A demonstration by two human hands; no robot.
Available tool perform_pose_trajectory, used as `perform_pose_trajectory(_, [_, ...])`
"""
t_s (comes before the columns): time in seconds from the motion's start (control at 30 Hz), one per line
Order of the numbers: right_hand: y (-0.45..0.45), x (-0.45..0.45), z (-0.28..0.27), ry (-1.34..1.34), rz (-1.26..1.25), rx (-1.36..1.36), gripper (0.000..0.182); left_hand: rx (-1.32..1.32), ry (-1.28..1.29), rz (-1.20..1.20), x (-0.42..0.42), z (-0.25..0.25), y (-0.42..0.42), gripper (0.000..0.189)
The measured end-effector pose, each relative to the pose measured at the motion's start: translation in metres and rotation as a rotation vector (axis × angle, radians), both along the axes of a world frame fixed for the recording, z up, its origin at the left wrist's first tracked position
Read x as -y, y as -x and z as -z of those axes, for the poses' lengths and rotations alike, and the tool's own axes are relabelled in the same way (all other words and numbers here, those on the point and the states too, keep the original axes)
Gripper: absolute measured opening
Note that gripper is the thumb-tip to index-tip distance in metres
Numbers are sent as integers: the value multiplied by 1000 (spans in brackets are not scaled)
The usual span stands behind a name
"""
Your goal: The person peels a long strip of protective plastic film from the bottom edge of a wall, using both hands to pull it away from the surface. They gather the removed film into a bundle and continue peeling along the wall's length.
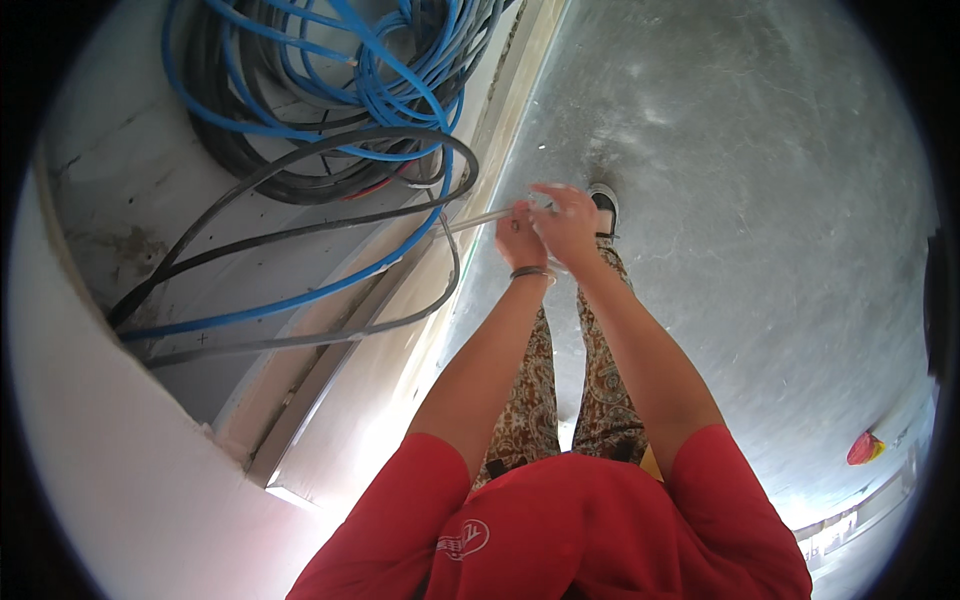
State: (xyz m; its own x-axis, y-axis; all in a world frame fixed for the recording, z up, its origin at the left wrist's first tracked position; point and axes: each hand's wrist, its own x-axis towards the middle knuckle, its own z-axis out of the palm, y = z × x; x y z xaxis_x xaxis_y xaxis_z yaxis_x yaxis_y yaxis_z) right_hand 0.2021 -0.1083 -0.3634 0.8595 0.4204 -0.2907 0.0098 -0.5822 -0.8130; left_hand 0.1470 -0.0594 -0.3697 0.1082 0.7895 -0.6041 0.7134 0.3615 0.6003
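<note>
My left hand [520,236] is closed around the end of a thin pale grey cable [484,219], which runs left over the ledge toward the coils. Right beside it, my right hand [568,221] overlaps the left fingertips, its fingers bent and partly spread; blur hides whether it grips anything. Left of my hands, a bundle of blue cable [397,82] and thick black cable [259,176] lies coiled in a recess. A grey cable [397,322] loops over the ledge just below the black ones.
A metal-edged ledge [330,397] runs along the recess on my left. Smooth grey concrete floor [735,187] spreads to the right. A red and yellow object [865,448] lies far right. My shoe [604,206] stands just past my hands.
</note>
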Motion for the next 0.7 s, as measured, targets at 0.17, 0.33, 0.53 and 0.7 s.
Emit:
perform_pose_trajectory(0.17, [-1,-57,-17,37,-543,-253,27,294,188,-108,36,17,17,27])
perform_pose_trajectory(0.33, [6,-55,48,-94,-230,-605,24,774,671,-633,59,42,25,28])
perform_pose_trajectory(0.53, [-10,-20,109,135,61,-474,22,269,198,299,80,120,63,24])
perform_pose_trajectory(0.7, [-58,60,131,289,30,-215,24,22,264,151,64,77,30,20])
